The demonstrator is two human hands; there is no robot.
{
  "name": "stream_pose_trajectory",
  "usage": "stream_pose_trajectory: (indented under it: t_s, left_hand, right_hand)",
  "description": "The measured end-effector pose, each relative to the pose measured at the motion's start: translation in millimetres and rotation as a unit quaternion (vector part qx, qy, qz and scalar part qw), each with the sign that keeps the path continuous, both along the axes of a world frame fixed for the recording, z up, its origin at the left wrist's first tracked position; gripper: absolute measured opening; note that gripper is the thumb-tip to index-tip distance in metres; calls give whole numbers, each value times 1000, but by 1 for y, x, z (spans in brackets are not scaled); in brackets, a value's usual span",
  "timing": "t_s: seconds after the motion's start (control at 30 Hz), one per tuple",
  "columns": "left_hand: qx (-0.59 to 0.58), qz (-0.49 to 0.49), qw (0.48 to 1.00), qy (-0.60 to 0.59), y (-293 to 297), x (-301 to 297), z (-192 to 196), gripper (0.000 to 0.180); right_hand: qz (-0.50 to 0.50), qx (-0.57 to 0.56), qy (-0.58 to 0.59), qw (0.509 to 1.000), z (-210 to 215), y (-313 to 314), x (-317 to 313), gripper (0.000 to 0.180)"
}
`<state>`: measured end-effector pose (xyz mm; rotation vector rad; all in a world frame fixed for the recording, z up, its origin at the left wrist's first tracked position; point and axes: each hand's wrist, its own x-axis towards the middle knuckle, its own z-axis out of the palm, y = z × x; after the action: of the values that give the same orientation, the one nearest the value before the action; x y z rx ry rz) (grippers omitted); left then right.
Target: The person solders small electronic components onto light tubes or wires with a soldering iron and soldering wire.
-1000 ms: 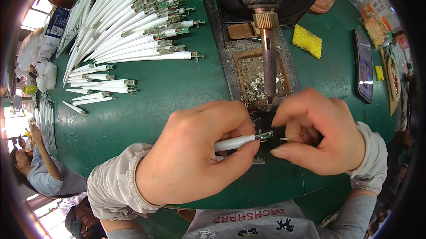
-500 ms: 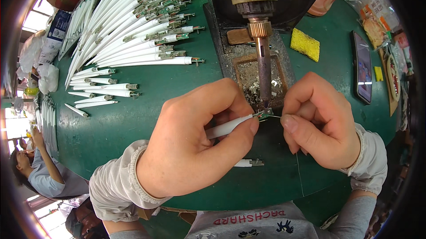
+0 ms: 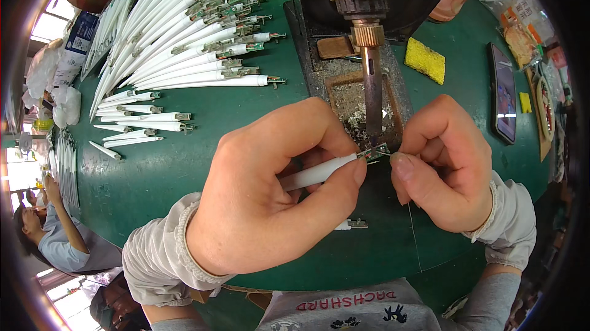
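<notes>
My left hand (image 3: pixel 270 189) is closed around a slim white plastic tube (image 3: pixel 319 172), with a small green circuit board (image 3: pixel 375 151) poking out of its right end. Thumb and forefinger of my right hand (image 3: pixel 445 168) pinch a thin solder wire (image 3: pixel 415 239), whose short end reaches the board; its tail hangs below the hand. Pointing down from above, a soldering iron (image 3: pixel 372 85) has its dark tip at the board; whether they touch I cannot tell. Partly hidden under my left hand, another white tube's metal end (image 3: pixel 356 224) lies on the table.
Many white tubes with board ends (image 3: pixel 203 54) fan out at the upper left, several shorter ones (image 3: pixel 144 126) nearer. Behind the iron's tip lies a solder-flecked tray (image 3: pixel 335 94). A yellow sponge (image 3: pixel 424 61) and phone (image 3: pixel 504 94) are right. A person (image 3: pixel 61 232) sits far left.
The tube in my left hand has shifted slightly right and up, and more of its board shows beyond the iron's tip. My right hand keeps its pinch on the solder wire.
</notes>
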<state>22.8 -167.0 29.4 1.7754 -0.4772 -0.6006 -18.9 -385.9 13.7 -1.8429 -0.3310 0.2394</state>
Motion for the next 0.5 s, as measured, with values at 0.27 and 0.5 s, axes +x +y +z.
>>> stream_pose_trajectory:
  t_s: [0.27, 0.5]
  left_hand:
    - [-9, -8, 1000, 4, 3, 1, -2, 8]
    - [2, -2, 998, 63, 2, 0, -3, 7]
  right_hand:
    - [27, 4, 8, 1000, -2, -4, 2, 17]
    - [33, -47, -4, 998, -4, -5, 3, 29]
